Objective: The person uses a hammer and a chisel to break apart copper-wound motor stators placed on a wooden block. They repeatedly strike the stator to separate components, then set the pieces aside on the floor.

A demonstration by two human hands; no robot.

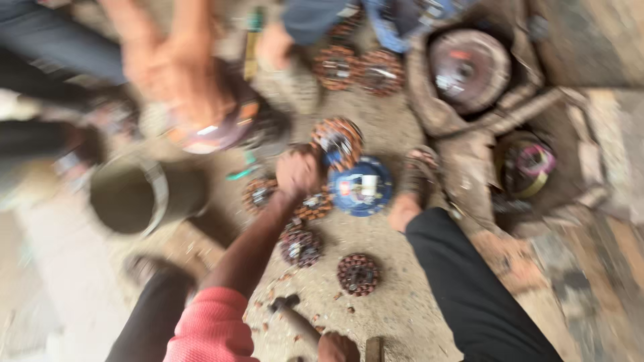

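The picture is blurred by motion. My left hand (297, 171) reaches forward on a red-sleeved arm. It is closed as a fist against the lower left edge of a copper-wound ring (337, 139) that stands tilted on the dirt floor. Just right of it lies a blue round motor cover (362, 186). My right hand (337, 348) sits at the bottom edge, gripping the handle of a hammer (287, 307) whose head rests on the ground. Several more copper-wound rings (358, 273) lie between my legs.
Another person's hands (176, 70) hold a round part at upper left. A grey open cylinder (137, 194) lies on its side at left. My sandalled foot (417, 179) is right of the blue cover. Round discs sit in holes (469, 67) at upper right.
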